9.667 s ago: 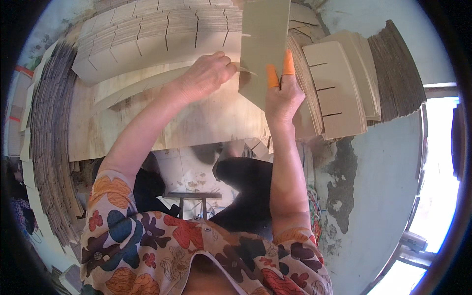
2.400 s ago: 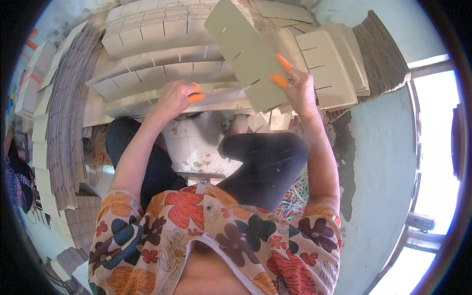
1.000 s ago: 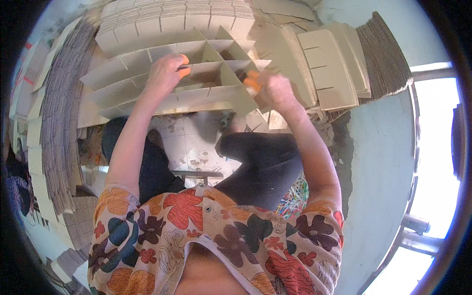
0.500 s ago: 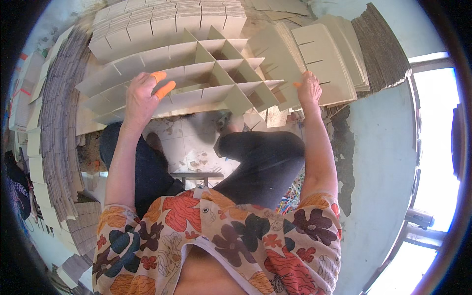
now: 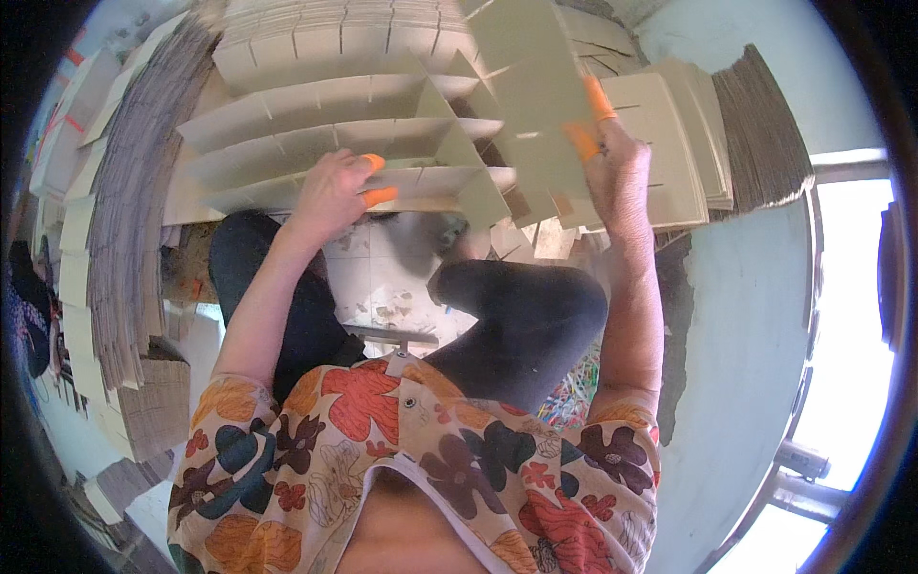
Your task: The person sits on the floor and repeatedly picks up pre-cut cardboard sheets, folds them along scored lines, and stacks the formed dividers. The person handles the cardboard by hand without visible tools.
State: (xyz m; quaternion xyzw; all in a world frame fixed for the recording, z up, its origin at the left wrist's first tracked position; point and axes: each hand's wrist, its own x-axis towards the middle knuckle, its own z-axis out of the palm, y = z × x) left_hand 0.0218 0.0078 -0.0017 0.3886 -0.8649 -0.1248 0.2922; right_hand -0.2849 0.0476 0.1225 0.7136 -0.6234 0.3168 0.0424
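Note:
Three long slotted cardboard strips (image 5: pixel 316 139) stand on edge, side by side. Shorter cardboard cross strips (image 5: pixel 478 188) are slotted across their right part, forming a grid of cells. My right hand (image 5: pixel 617 177), with orange covers on thumb and finger, grips a flat cardboard strip (image 5: pixel 531 110) along its right edge. That strip is raised over the right end of the grid and partly hides it; it is blurred by motion. By the near long strip, my left hand (image 5: pixel 335 196) hovers with its orange-covered thumb and finger apart and nothing between them.
Behind the grid lies a stack of slotted cardboard (image 5: pixel 335 43). More slotted pieces (image 5: pixel 660 143) and a darker stack (image 5: pixel 760 124) are on the right. A tall cardboard stack (image 5: pixel 134 210) lines the left. My legs (image 5: pixel 516 316) are under the work surface.
My right hand has lifted a cardboard strip from the right-hand pile, bringing it up and over the grid. My left hand has shifted right and slightly nearer me along the long strips.

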